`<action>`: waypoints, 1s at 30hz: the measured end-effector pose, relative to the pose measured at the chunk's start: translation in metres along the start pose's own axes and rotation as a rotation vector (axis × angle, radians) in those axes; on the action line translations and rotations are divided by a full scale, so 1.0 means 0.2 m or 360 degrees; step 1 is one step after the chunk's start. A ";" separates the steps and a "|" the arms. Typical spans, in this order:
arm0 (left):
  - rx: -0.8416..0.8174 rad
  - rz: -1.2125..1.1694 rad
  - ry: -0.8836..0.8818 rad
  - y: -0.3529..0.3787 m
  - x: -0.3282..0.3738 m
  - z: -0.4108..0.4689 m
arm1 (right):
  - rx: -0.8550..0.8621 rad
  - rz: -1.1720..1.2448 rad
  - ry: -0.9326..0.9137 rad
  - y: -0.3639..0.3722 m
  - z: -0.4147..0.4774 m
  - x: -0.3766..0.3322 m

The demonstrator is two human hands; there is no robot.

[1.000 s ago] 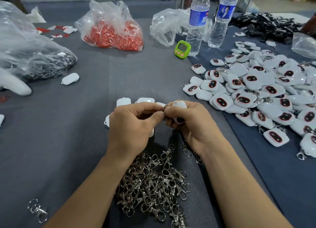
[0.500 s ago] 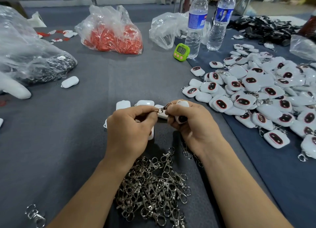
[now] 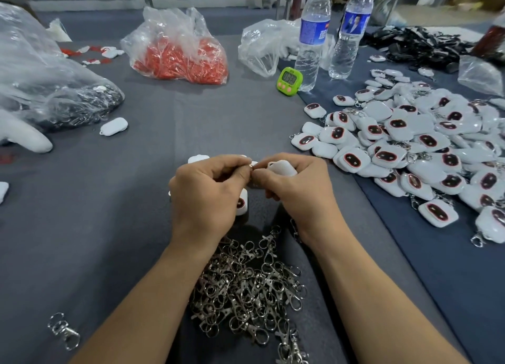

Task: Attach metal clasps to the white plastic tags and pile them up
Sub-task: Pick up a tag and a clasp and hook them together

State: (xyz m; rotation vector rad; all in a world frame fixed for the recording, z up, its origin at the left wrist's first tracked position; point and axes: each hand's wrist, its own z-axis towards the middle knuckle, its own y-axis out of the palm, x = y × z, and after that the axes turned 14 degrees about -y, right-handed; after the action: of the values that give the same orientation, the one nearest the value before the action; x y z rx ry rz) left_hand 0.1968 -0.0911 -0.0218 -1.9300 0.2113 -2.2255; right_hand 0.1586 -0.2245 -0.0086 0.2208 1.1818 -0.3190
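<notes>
Both grips [image 3: 203, 193] [image 3: 296, 193] closer, clasp [image 3: 250, 167] by tag [image 3: 282, 168]

Head-worn camera looks forward and down, close over the table [image 3: 82, 227].

Between the fingertips of the left hand [image 3: 205, 197] and right hand [image 3: 295, 191], only a glint of the metal clasp [image 3: 250, 167] shows; how it sits against the white tag [image 3: 281, 168] cannot be told. The left hand covers most of the loose tags [image 3: 241, 201] beneath it. At 3 o'clock the finished pile [image 3: 410, 145] runs off the edge, as does the clasp heap [image 3: 246, 287] at 6. Both bottles [image 3: 313, 36] lose their caps at 12 to 1 o'clock. The timer [image 3: 290, 78] digits are unreadable.
</notes>
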 end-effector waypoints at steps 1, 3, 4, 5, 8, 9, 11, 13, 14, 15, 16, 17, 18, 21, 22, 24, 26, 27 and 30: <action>-0.0018 -0.0009 -0.0011 0.00 0.00 0.00 | 0.0017 -0.0029 -0.0006 0.00 0.00 0.01; -0.0079 -0.0053 -0.0068 0.00 0.00 0.00 | 0.0072 -0.0071 -0.0001 0.00 0.00 0.01; -0.0110 -0.0068 -0.0094 0.00 0.00 0.00 | 0.0093 -0.0089 0.0005 -0.01 0.00 0.02; -0.0130 -0.0066 -0.0098 0.00 0.00 0.00 | 0.0103 -0.0102 0.0008 -0.01 0.00 0.02; -0.0147 -0.0040 -0.0040 0.00 0.02 -0.02 | 0.0088 -0.0121 0.0021 -0.01 0.01 0.02; -0.0141 -0.0030 -0.0005 0.00 0.02 -0.02 | 0.0073 -0.0117 0.0028 -0.02 0.01 0.02; -0.0117 0.0035 0.0091 0.00 0.04 -0.03 | 0.0054 -0.0071 0.0067 -0.02 0.01 0.02; -0.0124 0.0055 0.0113 -0.01 0.05 -0.04 | 0.0046 -0.0041 0.0110 -0.02 0.01 0.02; -0.0128 0.0070 0.0123 -0.01 0.05 -0.04 | 0.0043 -0.0050 0.0123 -0.02 0.01 0.02; -0.0123 0.0096 0.0145 -0.01 0.05 -0.03 | 0.0041 -0.0071 0.0130 -0.02 0.01 0.02; -0.0114 0.0129 0.0165 -0.02 0.05 -0.03 | 0.0036 -0.0100 0.0132 -0.03 0.01 0.02; -0.0114 0.0149 0.0166 -0.02 0.05 -0.03 | 0.0029 -0.0135 0.0129 -0.03 0.01 0.02; -0.0128 0.0151 0.0150 -0.02 0.05 -0.02 | 0.0018 -0.0172 0.0122 -0.03 0.01 0.02; -0.0176 0.0121 0.0060 -0.03 0.03 -0.01 | -0.0010 -0.0302 0.0066 -0.04 0.01 0.03; -0.0177 0.0108 0.0033 -0.03 0.03 -0.01 | -0.0017 -0.0344 0.0041 -0.04 0.01 0.04; -0.0165 0.0058 -0.0017 -0.02 0.02 -0.01 | -0.0024 -0.0362 0.0013 -0.04 0.01 0.04; -0.0155 -0.0011 -0.0059 -0.01 0.02 -0.01 | -0.0042 -0.0328 0.0030 -0.04 0.01 0.04; -0.0146 -0.0033 -0.0069 -0.01 0.02 -0.02 | -0.0060 -0.0312 0.0050 -0.04 0.01 0.04; -0.0124 -0.0030 -0.0040 0.00 0.03 -0.03 | -0.0109 -0.0265 0.0117 -0.06 0.01 0.04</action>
State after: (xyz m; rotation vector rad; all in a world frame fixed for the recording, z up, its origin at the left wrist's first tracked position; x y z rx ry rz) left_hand 0.1908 -0.0921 -0.0165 -2.0066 0.2814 -2.2352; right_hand 0.1583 -0.2363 -0.0149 0.0750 1.2845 -0.4184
